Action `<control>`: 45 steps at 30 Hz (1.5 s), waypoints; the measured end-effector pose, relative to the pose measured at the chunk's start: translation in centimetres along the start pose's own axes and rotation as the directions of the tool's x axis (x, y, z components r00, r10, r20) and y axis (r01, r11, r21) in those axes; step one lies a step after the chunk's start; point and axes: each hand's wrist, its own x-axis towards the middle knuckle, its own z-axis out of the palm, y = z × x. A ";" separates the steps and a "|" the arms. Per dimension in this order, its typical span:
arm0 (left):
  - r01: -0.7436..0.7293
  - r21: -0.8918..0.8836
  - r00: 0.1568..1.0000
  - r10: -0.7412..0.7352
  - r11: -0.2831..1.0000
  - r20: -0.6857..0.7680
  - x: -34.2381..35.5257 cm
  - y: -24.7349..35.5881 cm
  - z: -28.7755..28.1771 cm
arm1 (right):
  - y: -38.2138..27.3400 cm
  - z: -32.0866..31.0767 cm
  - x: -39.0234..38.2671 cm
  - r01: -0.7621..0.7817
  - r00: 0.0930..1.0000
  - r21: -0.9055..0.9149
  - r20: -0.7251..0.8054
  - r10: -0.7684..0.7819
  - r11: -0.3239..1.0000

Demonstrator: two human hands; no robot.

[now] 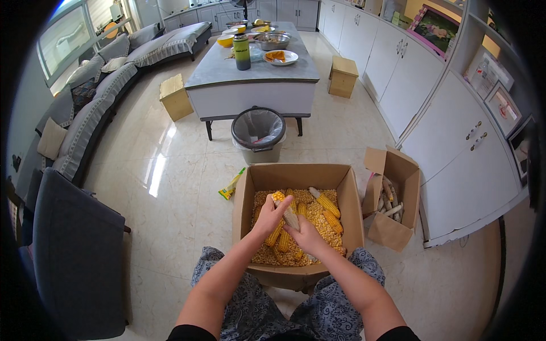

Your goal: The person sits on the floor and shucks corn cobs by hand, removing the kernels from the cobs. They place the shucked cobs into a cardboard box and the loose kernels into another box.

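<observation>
My left hand (274,216) reaches over the big box (301,177), closed round the far end of a corn cob (291,217), thumb laid across it. My right hand (305,234) grips the near end; most of its fingers are hidden. Both forearms slant inward over the box's near side.

Far left of the box is a dark chair (79,256), with a sofa (114,85) beyond it. A yellow packet (231,183) lies just left of the box. Straight beyond the box, a bin (267,156) stands between it and the surface (267,74). Just right of the box is a smaller box (372,196) of stripped cobs (389,199); cabinets (472,182) stand farther right.

My cob, yellow at its far end and pale below, is held between both hands above the box, over loose kernels (327,238) and other cobs (328,203).
</observation>
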 end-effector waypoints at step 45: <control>0.267 -0.098 0.943 -0.239 0.959 0.232 -0.2 1.9 -0.6 | 1.1 -0.9 0.5 0.026 1.000 -0.013 0.015 -0.025 1.000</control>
